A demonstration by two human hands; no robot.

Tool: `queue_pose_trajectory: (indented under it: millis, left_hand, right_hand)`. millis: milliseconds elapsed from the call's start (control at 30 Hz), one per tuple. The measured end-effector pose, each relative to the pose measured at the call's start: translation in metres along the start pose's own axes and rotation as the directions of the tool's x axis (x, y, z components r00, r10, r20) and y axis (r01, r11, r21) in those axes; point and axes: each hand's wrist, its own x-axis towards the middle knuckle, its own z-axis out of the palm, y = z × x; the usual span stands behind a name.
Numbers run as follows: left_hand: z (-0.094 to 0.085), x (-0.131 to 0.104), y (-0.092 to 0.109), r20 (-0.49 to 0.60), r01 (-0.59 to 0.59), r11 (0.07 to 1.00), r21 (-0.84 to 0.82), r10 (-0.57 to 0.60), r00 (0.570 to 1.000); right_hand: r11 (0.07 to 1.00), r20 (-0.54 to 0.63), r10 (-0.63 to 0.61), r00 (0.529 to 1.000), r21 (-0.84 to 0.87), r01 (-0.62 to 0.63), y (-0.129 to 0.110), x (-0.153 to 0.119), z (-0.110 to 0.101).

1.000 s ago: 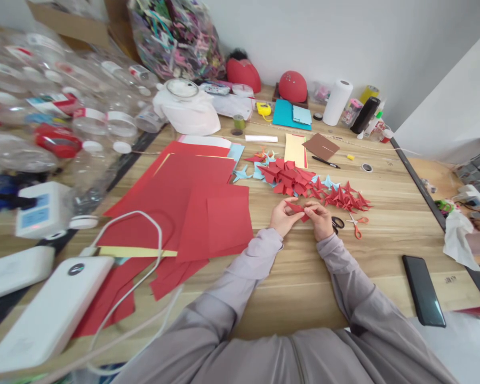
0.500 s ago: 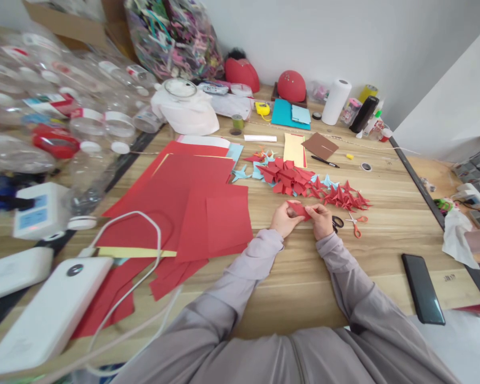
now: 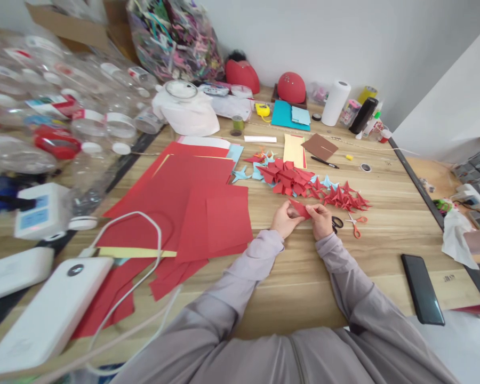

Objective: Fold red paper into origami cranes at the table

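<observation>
A small folded piece of red paper (image 3: 300, 208) is held between my two hands, just above the tabletop. My left hand (image 3: 285, 221) pinches its left side, thumb toward the right. From the other side, the fingers of my right hand (image 3: 320, 220) grip its right edge. Beyond the hands lies a heap of folded red paper pieces (image 3: 290, 178), with spiky red folded ones (image 3: 348, 197) to the right and light blue ones (image 3: 241, 174) at the left. Black-handled scissors (image 3: 336, 223) lie by my right hand, partly hidden, and orange-handled scissors (image 3: 357, 226) beside them.
Large red paper sheets (image 3: 176, 186) and a smaller red stack (image 3: 229, 224) cover the left. White power banks (image 3: 52, 314) with a cable (image 3: 160, 240) lie nearer me. Plastic bottles (image 3: 92, 122) crowd the far left. A phone (image 3: 422, 288) rests at right.
Both hands stay at nearly the same spot, still gripping the red paper. Its angle between the fingers differs very slightly; nothing else has visibly moved.
</observation>
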Motion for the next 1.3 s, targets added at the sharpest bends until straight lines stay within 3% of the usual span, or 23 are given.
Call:
queue_pose_trajectory:
  millis: [200,333,500,700,967,1167,1300]
  left_hand:
    - [0.0,0.003,-0.011,0.032,0.02,0.992,0.126,-0.024,0.999]
    - [-0.001,0.002,-0.014,0.042,-0.027,0.988,0.155,0.021,0.999]
    - [0.0,0.0,-0.013,0.033,-0.065,0.99,0.125,0.062,0.998]
    - [0.002,0.001,-0.012,0.017,0.003,0.995,0.103,-0.004,1.0]
    - [0.001,0.001,-0.006,0.07,0.009,0.999,0.048,-0.012,0.997]
    - [-0.001,0.004,0.003,-0.07,-0.103,0.988,-0.116,0.095,0.993]
    - [-0.006,0.008,0.005,-0.119,-0.076,0.983,-0.169,0.056,0.991]
  right_hand:
    - [0.999,-0.025,-0.006,1.0,-0.053,0.005,0.002,0.001,-0.001]
    - [0.999,-0.026,-0.001,1.0,-0.038,0.0,0.0,0.001,0.0]
    - [0.999,-0.024,0.027,0.999,0.045,-0.026,-0.005,-0.001,0.002]
    - [0.999,-0.026,0.032,0.999,0.033,-0.031,-0.001,0.0,0.002]
    - [0.999,-0.015,0.017,1.0,0.042,-0.016,-0.001,0.0,0.001]
    - [0.997,-0.004,0.025,1.0,0.071,-0.025,-0.003,0.0,0.0]
    - [0.997,0.016,0.038,0.999,0.066,-0.039,-0.003,-0.001,0.0]
